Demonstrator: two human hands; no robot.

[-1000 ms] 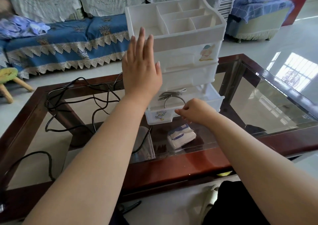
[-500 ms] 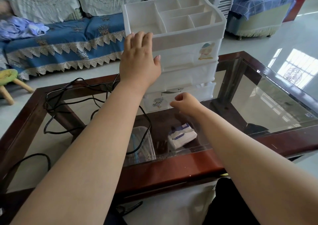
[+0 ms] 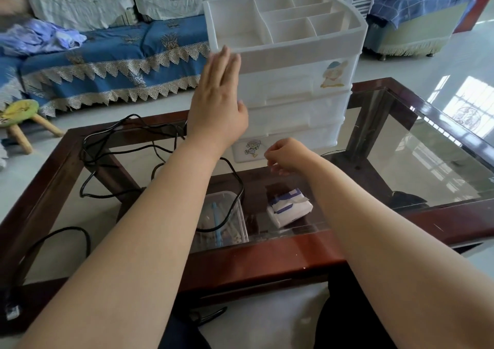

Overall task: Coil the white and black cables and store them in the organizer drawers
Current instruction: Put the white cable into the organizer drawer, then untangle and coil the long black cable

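A white plastic organizer (image 3: pixel 288 62) with three drawers and a divided top tray stands on the glass coffee table (image 3: pixel 267 257). Its bottom drawer (image 3: pixel 299 140), marked with a cartoon sticker, is pushed in. My left hand (image 3: pixel 217 100) is flat, fingers extended, just off the organizer's left front corner. My right hand (image 3: pixel 288 155) is curled loosely in front of the bottom drawer, holding nothing visible. A black cable (image 3: pixel 112 148) lies tangled on the table's left side. The white cable is out of sight.
Under the glass lie a clear plastic box (image 3: pixel 222 217) and a white-and-blue packet (image 3: pixel 290 208). A blue sofa (image 3: pixel 107 62) stands behind the table, a small stool (image 3: pixel 20 116) at the left. Another black cable (image 3: pixel 53 244) loops at the table's near-left corner.
The bottom drawer, open a second ago with a coiled cable inside, has been pushed shut by my right hand. My left hand lifted off the organizer's side and flattened.
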